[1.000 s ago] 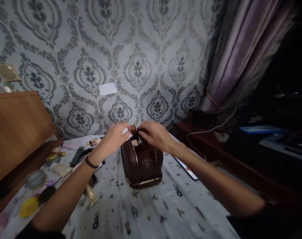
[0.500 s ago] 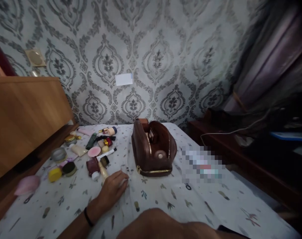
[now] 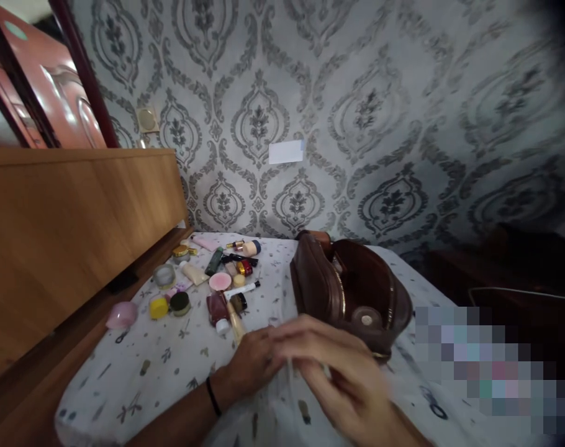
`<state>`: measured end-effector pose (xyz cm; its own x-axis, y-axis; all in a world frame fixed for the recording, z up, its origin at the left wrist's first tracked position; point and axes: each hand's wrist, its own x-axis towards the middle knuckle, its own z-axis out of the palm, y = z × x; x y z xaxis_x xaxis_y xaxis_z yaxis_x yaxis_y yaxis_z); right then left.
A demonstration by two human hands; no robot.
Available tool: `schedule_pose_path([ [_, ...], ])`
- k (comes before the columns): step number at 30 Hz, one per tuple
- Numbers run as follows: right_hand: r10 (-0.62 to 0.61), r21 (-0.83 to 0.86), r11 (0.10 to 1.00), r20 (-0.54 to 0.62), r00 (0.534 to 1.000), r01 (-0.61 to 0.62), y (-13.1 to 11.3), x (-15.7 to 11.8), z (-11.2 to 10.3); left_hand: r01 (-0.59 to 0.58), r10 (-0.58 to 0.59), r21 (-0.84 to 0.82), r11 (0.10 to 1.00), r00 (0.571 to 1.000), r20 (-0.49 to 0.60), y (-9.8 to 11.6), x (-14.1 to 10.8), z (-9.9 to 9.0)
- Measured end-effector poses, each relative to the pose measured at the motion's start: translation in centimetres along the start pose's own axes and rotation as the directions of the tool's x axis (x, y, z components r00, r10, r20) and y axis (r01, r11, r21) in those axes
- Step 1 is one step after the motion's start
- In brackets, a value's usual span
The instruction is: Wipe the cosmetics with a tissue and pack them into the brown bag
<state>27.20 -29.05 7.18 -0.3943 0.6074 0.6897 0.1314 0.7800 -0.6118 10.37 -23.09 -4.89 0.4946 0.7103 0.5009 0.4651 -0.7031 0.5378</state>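
Observation:
My left hand point(image 3: 253, 365), with a black band at the wrist, is low over the bedsheet. Its fingers are bent together, and what they hold, if anything, is hidden. From the right, my right hand point(image 3: 341, 366) reaches across, blurred, fingers stretched out and tips overlapping the left fingertips. Just beyond the left hand lies a cream-coloured tube point(image 3: 235, 321), beside a dark red bottle with a white cap point(image 3: 216, 308) and a small dark jar point(image 3: 238, 302). A brown cosmetic bag point(image 3: 315, 288) stands unzipped behind my right hand, its inside dark.
More cosmetics lie left: a pink round compact point(image 3: 220, 282), a white pen-like tube point(image 3: 243, 290), a green tube point(image 3: 214, 262), a yellow jar point(image 3: 159, 307) and a pink cup-shaped item point(image 3: 122, 315). A wooden cabinet point(image 3: 77, 223) borders the left side; a patterned wall point(image 3: 259, 118) stands behind.
My right hand has come in from below to meet my left hand. The view has swung right to left, so the bag and cosmetics now appear farther right.

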Motion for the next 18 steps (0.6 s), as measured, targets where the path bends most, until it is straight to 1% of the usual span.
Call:
schedule_pose_path([
  [1,0.064,0.063,0.996,-0.035,0.997,-0.062,1.6,1.1,0.8,0.0,0.0,0.007,1.0,1.0,-0.014,-0.1,0.1,-0.1],
  [2,0.175,0.133,0.977,-0.067,0.982,-0.165,3.4,1.8,1.7,-0.002,0.002,0.02,1.0,1.0,-0.029,-0.3,0.2,-0.2],
  [3,0.334,0.229,0.924,-0.094,0.938,-0.306,5.3,2.2,2.5,-0.002,0.004,0.036,0.999,0.999,-0.043,-0.5,0.3,-0.4],
  [4,0.489,0.349,0.832,-0.095,0.867,-0.431,7.1,2.4,3.3,0.004,-0.001,0.053,0.999,0.998,-0.057,-0.7,0.4,-0.7],
  [5,0.62,0.48,0.715,-0.1,0.778,-0.508,8.8,2.3,4.0,0.01,-0.006,0.068,0.998,0.998,-0.067,-0.8,0.5,-1.0],
  [6,0.718,0.598,0.602,-0.114,0.687,-0.53,10.3,2.0,4.7,0.021,-0.015,0.077,0.997,0.997,-0.077,-1.0,0.6,-1.3],
  [7,0.786,0.676,0.513,-0.122,0.606,-0.529,11.6,1.7,5.3,0.039,-0.032,0.081,0.996,0.996,-0.088,-1.2,0.7,-1.7],
  [8,0.829,0.722,0.457,-0.133,0.544,-0.519,12.6,1.4,5.8,0.063,-0.055,0.079,0.995,0.993,-0.101,-1.3,0.8,-2.1],
  [9,0.85,0.742,0.433,-0.147,0.505,-0.513,13.3,1.1,6.2,0.092,-0.083,0.078,0.993,0.99,-0.118,-1.4,0.8,-2.4],
  [10,0.854,0.736,0.44,-0.164,0.494,-0.515,13.8,0.8,6.6,0.124,-0.112,0.081,0.989,0.984,-0.137,-1.5,0.8,-2.8],
  [11,0.841,0.709,0.471,-0.181,0.511,-0.525,14.2,0.5,7.0,0.154,-0.139,0.09,0.984,0.978,-0.154,-1.6,0.9,-3.1],
  [12,0.815,0.668,0.515,-0.187,0.548,-0.537,14.4,0.2,7.3,0.179,-0.16,0.105,0.978,0.973,-0.169,-1.7,0.9,-3.3],
  [13,0.782,0.616,0.563,-0.183,0.596,-0.55,14.5,-0.1,7.6,0.197,-0.172,0.126,0.972,0.968,-0.182,-1.8,1.0,-3.6],
  [15,0.718,0.51,0.645,-0.147,0.681,-0.569,14.6,-0.5,8.1,0.223,-0.186,0.174,0.959,0.961,-0.206,-2.0,1.2,-4.5],
  [16,0.699,0.469,0.666,-0.12,0.705,-0.58,14.6,-0.7,8.2,0.243,-0.196,0.203,0.949,0.954,-0.225,-2.2,1.3,-5.1],
  [18,0.687,0.421,0.68,-0.081,0.722,-0.6,14.6,-1.0,8.4,0.333,-0.257,0.283,0.9,0.927,-0.275,-2.8,1.7,-7.0],
])
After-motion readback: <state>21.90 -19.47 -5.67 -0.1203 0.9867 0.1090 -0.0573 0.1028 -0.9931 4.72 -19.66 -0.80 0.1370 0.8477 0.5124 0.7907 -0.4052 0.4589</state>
